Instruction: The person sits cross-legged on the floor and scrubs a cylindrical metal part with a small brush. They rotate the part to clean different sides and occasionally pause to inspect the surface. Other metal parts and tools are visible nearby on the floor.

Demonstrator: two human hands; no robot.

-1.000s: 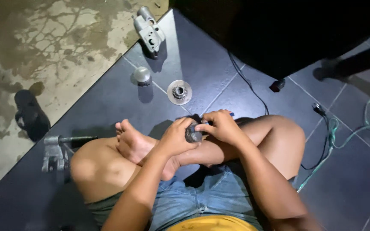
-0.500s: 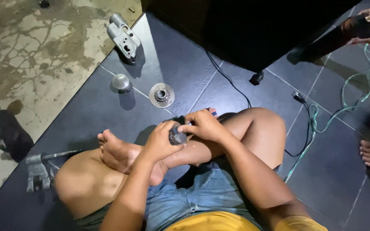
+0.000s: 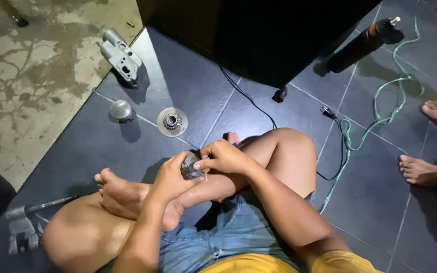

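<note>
I sit cross-legged on dark floor tiles. My left hand (image 3: 170, 178) grips a small round metal part (image 3: 190, 167) over my shin. My right hand (image 3: 225, 155) pinches the same part from the right side with its fingertips. On the tiles ahead lie a metal disc with a gear hub (image 3: 172, 122), a small shiny dome-shaped cap (image 3: 120, 109), and a grey cast metal housing (image 3: 121, 57) farther back.
A big dark box (image 3: 259, 30) stands ahead with a black cord (image 3: 249, 101) running from it. A green cable (image 3: 380, 101) snakes at right beside a dark cylindrical tool (image 3: 362, 43). Another person's bare feet (image 3: 428, 169) are at right. A metal clamp tool (image 3: 24, 222) lies at lower left.
The view has shifted, so the floor parts sit farther left and up. Another person's hand at upper right has left the frame. Both my hands stay on the round part.
</note>
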